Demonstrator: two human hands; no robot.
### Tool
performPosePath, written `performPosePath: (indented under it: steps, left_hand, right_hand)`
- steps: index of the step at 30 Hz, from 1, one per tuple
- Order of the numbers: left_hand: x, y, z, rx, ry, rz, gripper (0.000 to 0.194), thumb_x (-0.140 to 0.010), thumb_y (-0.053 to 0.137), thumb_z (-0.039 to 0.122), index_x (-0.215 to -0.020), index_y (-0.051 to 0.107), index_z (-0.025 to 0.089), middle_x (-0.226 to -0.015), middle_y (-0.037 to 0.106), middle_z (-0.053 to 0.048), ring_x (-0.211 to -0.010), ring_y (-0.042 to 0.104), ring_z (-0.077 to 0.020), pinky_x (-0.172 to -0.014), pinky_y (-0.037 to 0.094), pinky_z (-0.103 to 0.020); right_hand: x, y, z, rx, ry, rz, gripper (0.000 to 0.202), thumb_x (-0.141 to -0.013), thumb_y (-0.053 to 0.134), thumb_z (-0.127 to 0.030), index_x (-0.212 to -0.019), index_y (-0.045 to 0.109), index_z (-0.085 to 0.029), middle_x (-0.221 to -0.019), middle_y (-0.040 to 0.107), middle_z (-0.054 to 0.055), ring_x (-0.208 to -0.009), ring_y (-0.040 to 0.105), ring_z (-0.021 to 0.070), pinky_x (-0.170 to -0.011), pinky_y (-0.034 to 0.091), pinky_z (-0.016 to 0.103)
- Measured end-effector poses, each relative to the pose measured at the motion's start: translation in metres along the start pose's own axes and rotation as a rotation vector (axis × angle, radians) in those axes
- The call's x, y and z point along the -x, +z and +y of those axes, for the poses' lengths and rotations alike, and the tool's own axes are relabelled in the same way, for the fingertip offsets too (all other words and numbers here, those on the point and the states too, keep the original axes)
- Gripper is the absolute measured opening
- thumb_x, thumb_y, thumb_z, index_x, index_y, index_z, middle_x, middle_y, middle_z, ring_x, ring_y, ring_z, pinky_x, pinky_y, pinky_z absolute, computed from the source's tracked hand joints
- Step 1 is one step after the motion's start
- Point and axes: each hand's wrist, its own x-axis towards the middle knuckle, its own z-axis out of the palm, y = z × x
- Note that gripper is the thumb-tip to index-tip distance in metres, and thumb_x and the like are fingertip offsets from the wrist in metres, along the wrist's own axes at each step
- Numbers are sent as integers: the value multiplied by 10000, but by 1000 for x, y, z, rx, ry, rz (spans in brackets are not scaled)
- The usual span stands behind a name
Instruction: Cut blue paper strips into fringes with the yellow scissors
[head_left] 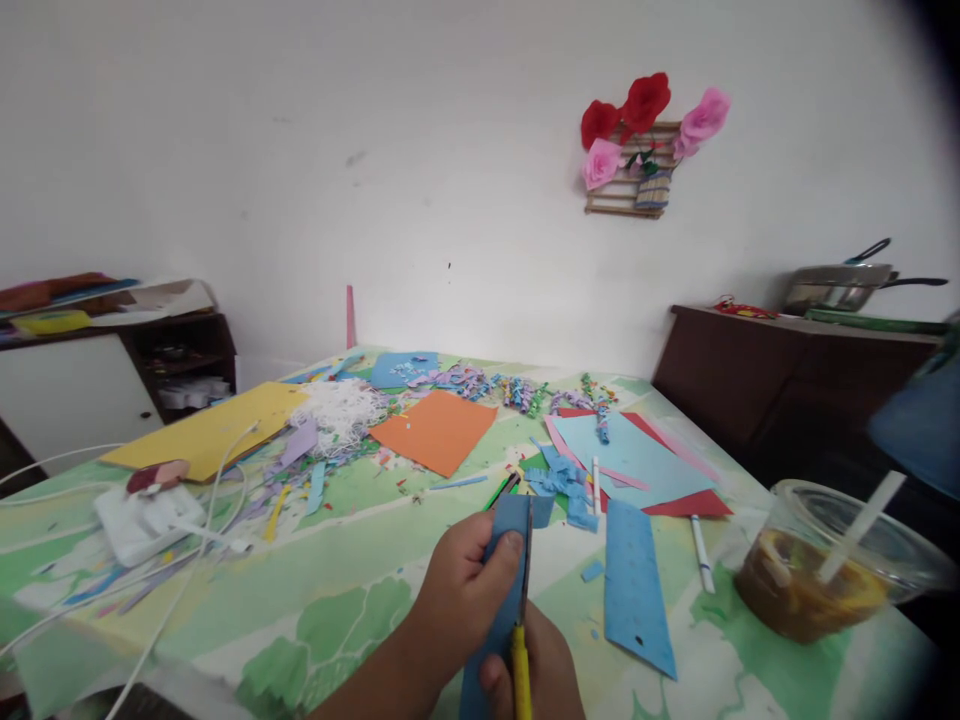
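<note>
A folded-looking blue paper strip (474,678) runs upright near the table's front edge, and my left hand (461,590) pinches its upper part between thumb and fingers. Just to the right, my right hand (551,665) is closed on yellow-handled scissors (521,675). The blades point away from me along the strip's right side, and a small blue flap (543,511) sticks out beside their tip. Cut blue paper pieces (562,475) lie beyond the hands. A wider blue strip (637,590) with a dark dot rests to the right.
A plastic bowl (810,580) of brown food stands at the right. Orange paper (439,432), light blue sheets (637,455) and a white shred pile (341,415) lie farther back. Yellow sheets (217,425), a white power strip (146,520) and loose cables are on the left.
</note>
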Motion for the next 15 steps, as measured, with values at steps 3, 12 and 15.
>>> performPosePath:
  steps: [3,12,15]
  left_hand:
    - [-1,1,1,59,-34,11,252,-789,433,319,-586,470,175,-545,396,40,-539,371,-122,-515,323,-221]
    - [-7,7,-1,197,-126,36,228,-757,475,357,-608,491,185,-509,427,51,-450,407,-111,-427,343,-210]
    - [-9,9,-3,221,-146,22,236,-761,472,370,-617,492,184,-493,453,47,-424,434,-113,-405,356,-212]
  right_hand:
    - [-2,1,2,-59,29,-21,597,-741,362,-748,-763,568,-189,-621,556,25,-550,537,173,-531,441,283]
    - [-5,2,14,-179,54,-72,567,-762,387,-730,-756,538,-184,-618,486,-42,-560,505,124,-552,423,292]
    - [-5,0,17,-201,68,-76,585,-756,383,-739,-799,554,-181,-626,499,-40,-558,505,125,-545,420,288]
